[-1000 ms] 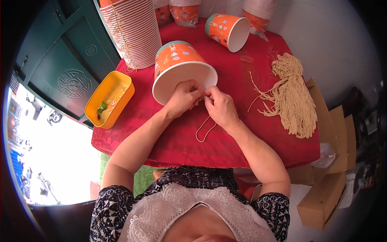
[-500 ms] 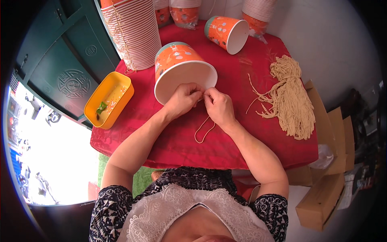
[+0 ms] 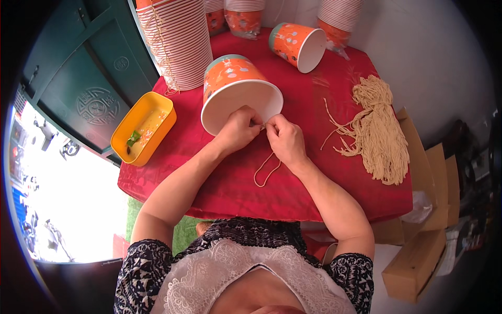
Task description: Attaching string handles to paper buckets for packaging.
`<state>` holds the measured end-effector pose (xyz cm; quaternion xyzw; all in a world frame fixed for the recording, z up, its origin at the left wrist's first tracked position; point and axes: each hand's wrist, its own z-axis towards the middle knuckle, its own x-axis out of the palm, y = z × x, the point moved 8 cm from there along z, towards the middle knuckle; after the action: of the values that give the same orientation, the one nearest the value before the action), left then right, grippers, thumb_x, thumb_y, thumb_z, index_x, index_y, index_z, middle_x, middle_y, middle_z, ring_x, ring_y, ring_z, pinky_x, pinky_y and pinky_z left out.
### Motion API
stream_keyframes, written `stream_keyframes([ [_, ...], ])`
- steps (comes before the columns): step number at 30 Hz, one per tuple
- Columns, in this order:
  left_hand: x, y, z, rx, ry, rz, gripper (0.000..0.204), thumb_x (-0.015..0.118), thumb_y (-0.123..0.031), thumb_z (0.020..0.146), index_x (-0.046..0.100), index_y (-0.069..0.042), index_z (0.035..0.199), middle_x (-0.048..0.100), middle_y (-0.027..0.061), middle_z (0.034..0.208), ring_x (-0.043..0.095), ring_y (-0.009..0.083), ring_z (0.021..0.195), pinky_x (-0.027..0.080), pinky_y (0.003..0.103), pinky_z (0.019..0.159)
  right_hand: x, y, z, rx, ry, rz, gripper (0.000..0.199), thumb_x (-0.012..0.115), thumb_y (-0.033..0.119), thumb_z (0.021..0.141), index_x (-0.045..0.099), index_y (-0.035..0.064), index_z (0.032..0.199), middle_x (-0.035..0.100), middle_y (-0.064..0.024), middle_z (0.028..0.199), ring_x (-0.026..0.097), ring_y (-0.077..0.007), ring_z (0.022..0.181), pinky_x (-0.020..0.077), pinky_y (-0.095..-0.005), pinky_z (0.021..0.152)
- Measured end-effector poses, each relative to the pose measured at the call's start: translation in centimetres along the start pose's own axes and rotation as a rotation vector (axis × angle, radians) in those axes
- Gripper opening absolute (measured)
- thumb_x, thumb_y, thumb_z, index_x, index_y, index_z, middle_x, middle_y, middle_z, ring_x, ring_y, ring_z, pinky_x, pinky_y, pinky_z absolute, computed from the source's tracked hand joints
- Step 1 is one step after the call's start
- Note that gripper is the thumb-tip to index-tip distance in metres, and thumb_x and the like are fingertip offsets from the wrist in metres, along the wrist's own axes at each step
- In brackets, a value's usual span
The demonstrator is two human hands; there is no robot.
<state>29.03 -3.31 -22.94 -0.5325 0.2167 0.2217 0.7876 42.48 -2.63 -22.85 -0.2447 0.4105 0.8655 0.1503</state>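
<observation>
My left hand (image 3: 240, 130) and my right hand (image 3: 285, 140) meet fingertip to fingertip at the near rim of a large orange and green paper bucket (image 3: 232, 77). The bucket lies on its side with its white mouth toward me. Both hands are closed in a pinch on a thin beige cord (image 3: 261, 180), whose loop hangs below my right hand onto the red cloth. Where the cord runs between the fingertips is mostly hidden, and I cannot tell whether it passes through the rim.
A bundle of beige cords (image 3: 380, 131) lies on the table's right. On the left stand a yellow tub (image 3: 166, 128) with small bits inside and a tall stack of paper buckets (image 3: 180, 52). Another bucket (image 3: 293, 44) lies behind. Cardboard boxes (image 3: 415, 264) sit beyond the right edge.
My fingertips have drawn very slightly apart at the bucket's rim, both still pinching. The whole scene has shifted a little in view; the bucket and cord loop look otherwise the same.
</observation>
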Motion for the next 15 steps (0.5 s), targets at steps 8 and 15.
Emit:
stream_keyframes([
  [8,-0.3,-0.3,-0.1,-0.042,0.021,-0.02,0.008,0.065,-0.003,0.075,0.064,0.003,0.081,0.065,0.0112,0.083,0.061,0.0199,0.078,0.049,0.033,0.069,0.0,0.6,-0.1,-0.031,-0.009,-0.072,0.007,0.062,0.006,0.086,0.056,0.0035,0.09,0.065,-0.0163,0.075,0.066,-0.0363,0.069,0.0499,-0.0443,0.057],
  [15,-0.1,0.2,-0.2,-0.058,0.035,-0.075,0.009,0.065,-0.005,0.078,0.065,0.003,0.083,0.066,0.0116,0.085,0.061,0.0188,0.081,0.049,0.032,0.074,-0.1,2.0,-0.3,-0.143,-0.002,-0.189,0.006,0.063,0.006,0.085,0.059,0.0045,0.089,0.067,-0.0148,0.078,0.066,-0.0353,0.069,0.0514,-0.0441,0.057],
])
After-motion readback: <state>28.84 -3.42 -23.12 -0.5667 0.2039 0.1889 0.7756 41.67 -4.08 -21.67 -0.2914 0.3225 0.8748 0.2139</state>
